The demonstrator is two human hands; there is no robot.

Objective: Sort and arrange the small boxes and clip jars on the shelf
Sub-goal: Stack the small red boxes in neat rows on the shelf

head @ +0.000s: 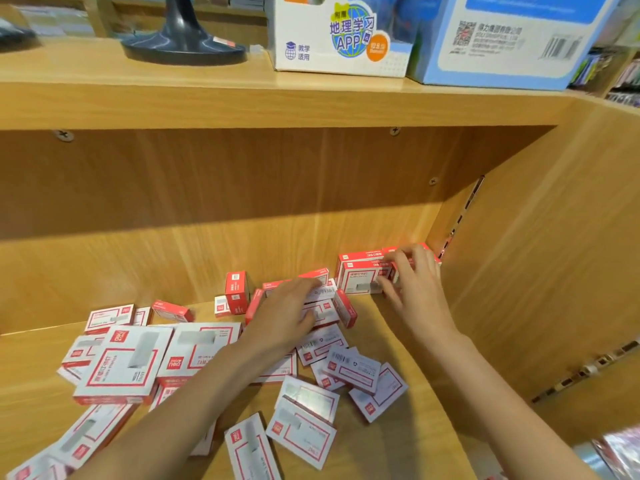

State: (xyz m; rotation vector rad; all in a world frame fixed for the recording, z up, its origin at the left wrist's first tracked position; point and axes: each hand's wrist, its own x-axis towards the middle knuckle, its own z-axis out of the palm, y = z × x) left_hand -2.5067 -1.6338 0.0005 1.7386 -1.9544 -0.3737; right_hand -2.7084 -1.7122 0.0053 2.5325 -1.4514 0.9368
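Observation:
Several small red-and-white boxes (353, 370) lie scattered over the wooden shelf (408, 445). A neat stack of the same boxes (360, 275) stands in the back right corner. My right hand (412, 282) grips a box at the right end of that stack, fingers curled over it. My left hand (287, 313) lies flat on loose boxes in the middle of the shelf, fingertips reaching a box (320, 292) beside the stack. Larger red-and-white boxes (121, 365) sit at the left. No clip jars are in view.
The shelf's right side wall (519, 271) stands close to my right hand. On the board above sit a dark stand base (183, 46), a white carton (332, 32) and a blue carton (502, 39). Bare wood shows at the shelf's back left.

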